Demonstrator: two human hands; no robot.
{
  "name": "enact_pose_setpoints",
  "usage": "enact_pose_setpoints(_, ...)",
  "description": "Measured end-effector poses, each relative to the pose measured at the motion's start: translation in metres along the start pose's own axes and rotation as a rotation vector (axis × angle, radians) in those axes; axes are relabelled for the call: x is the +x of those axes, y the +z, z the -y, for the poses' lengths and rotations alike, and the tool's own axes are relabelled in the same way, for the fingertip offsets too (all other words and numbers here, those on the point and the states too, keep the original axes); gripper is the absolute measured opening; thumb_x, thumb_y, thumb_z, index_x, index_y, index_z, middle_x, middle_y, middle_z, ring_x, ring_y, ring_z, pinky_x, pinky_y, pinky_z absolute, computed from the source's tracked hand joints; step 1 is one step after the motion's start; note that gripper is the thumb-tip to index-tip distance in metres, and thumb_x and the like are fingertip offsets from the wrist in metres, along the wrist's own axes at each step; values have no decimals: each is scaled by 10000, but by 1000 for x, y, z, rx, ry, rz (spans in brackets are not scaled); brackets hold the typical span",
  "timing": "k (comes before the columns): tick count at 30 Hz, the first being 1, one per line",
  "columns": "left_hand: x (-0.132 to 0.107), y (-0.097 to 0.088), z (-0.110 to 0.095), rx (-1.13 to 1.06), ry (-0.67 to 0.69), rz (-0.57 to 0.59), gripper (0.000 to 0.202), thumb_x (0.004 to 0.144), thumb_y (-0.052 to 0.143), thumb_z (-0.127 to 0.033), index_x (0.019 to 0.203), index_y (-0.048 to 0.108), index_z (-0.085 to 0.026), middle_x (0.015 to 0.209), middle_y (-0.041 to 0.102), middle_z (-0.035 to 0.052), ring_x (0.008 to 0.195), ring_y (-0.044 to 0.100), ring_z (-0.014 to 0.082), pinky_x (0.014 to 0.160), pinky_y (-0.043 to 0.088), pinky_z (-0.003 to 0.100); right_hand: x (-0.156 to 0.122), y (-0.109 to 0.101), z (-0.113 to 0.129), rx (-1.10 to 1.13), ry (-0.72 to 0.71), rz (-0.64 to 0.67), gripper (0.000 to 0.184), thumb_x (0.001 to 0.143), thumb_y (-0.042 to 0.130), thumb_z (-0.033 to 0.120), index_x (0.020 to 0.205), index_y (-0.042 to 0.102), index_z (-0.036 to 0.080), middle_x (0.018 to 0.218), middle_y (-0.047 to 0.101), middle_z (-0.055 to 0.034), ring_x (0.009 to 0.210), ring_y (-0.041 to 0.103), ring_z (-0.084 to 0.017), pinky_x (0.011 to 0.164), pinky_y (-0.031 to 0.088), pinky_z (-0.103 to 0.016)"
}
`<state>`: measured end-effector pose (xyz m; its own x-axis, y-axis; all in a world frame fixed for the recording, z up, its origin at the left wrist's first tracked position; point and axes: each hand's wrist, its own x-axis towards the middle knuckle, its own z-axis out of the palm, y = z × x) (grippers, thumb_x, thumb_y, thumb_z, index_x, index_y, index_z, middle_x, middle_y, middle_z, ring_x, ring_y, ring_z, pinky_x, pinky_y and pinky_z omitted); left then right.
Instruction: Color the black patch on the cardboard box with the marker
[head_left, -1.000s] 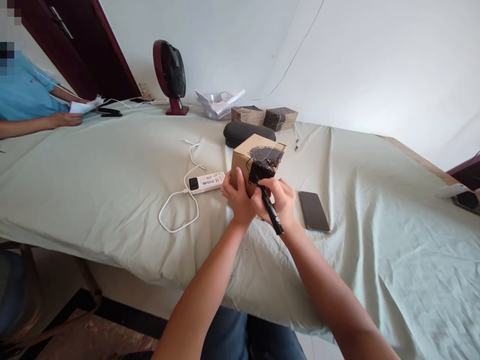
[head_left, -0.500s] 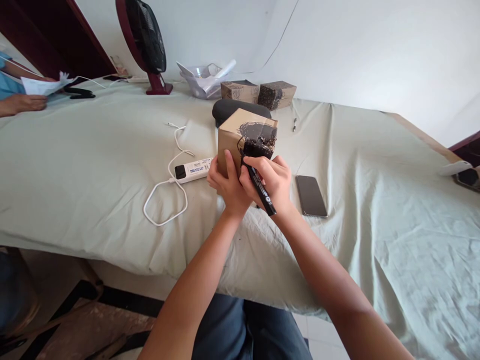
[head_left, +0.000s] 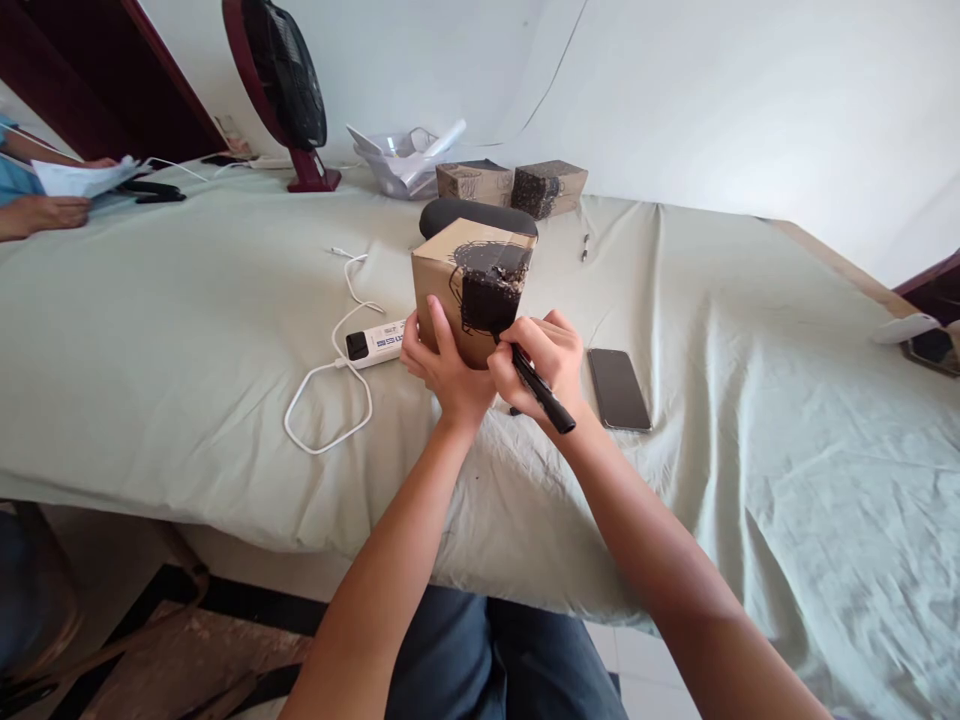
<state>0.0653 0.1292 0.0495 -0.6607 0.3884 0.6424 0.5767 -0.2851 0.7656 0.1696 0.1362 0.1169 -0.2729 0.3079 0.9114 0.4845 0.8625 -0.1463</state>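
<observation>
A brown cardboard box (head_left: 439, 285) stands on the pale green cloth, its near face and top blotched with black ink. My left hand (head_left: 442, 370) grips the box's lower left corner, thumb up its side. My right hand (head_left: 544, 360) is closed on a black marker (head_left: 541, 390), whose tip touches the lower edge of the inked patch.
A dark phone (head_left: 617, 388) lies just right of my hands. A white power bank (head_left: 375, 343) with a looped cable lies to the left. Behind the box are a black case (head_left: 472, 212), two more boxes (head_left: 510, 185), a plastic tray and a fan (head_left: 281, 75). Another person's hands hold papers at far left.
The marker tip has dropped from the top of the inked patch to its lower edge, and the black patch looks fuller. The view has shifted slightly left.
</observation>
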Motion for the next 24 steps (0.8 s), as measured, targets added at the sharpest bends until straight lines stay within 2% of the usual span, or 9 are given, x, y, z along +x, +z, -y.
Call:
enact_pose_setpoints(4, 0, 0, 1, -15, 12, 20, 903, 796, 852, -581, 1561, 543, -213, 1563, 407, 203, 1555, 304, 499, 1306, 212, 698, 3, -2, -3, 19, 1, -24, 121, 840, 501, 164, 768, 455, 250, 555, 450, 70, 469, 389, -120, 634, 354, -323)
enact_pose_setpoints(8, -4, 1, 3, -97, 1, 33, 826, 829, 821, -603, 1513, 588, -205, 1566, 396, 200, 1587, 242, 512, 1316, 151, 730, 8, -6, -2, 80, -81, -62, 90, 913, 539, 172, 862, 549, 246, 606, 564, 70, 499, 471, -116, 647, 368, -329)
enact_pose_setpoints(13, -7, 3, 4, -115, 18, 98, 814, 867, 779, -631, 1536, 550, -227, 1632, 318, 189, 1616, 149, 531, 1293, 127, 791, 13, -14, -2, 26, -82, -6, 80, 990, 574, 217, 926, 616, 242, 645, 640, 53, 535, 515, -125, 672, 397, -338)
enact_pose_setpoints(16, -9, 2, 6, -14, 70, 140, 841, 853, 814, -582, 1534, 535, -174, 1657, 286, 235, 1597, 182, 548, 1267, 184, 790, 14, -17, -4, 0, -33, -4, 96, 1016, 575, 279, 972, 655, 250, 699, 681, 29, 589, 553, -149, 684, 438, -339)
enact_pose_setpoints(19, -10, 2, 9, 88, 198, 143, 841, 838, 838, -542, 1510, 544, -130, 1638, 311, 275, 1555, 275, 528, 1248, 220, 753, 15, -20, -3, 40, 60, -55, 106, 1010, 596, 325, 981, 670, 255, 736, 694, 11, 625, 568, -162, 681, 478, -341)
enact_pose_setpoints(21, -11, 2, 11, 148, 311, 104, 854, 809, 858, -536, 1502, 551, -141, 1599, 361, 272, 1499, 362, 502, 1234, 258, 727, 17, -24, -1, 88, 135, -92, 98, 992, 614, 321, 962, 673, 249, 759, 700, 3, 631, 575, -159, 681, 501, -339)
enact_pose_setpoints(24, -10, 1, 14, 186, 438, 42, 944, 727, 886, -545, 1531, 520, -213, 1562, 396, 228, 1423, 435, 478, 1195, 331, 700, 23, -30, 2, 186, 268, -98, 77, 951, 641, 290, 911, 678, 236, 761, 699, 3, 640, 601, -150, 683, 531, -324)
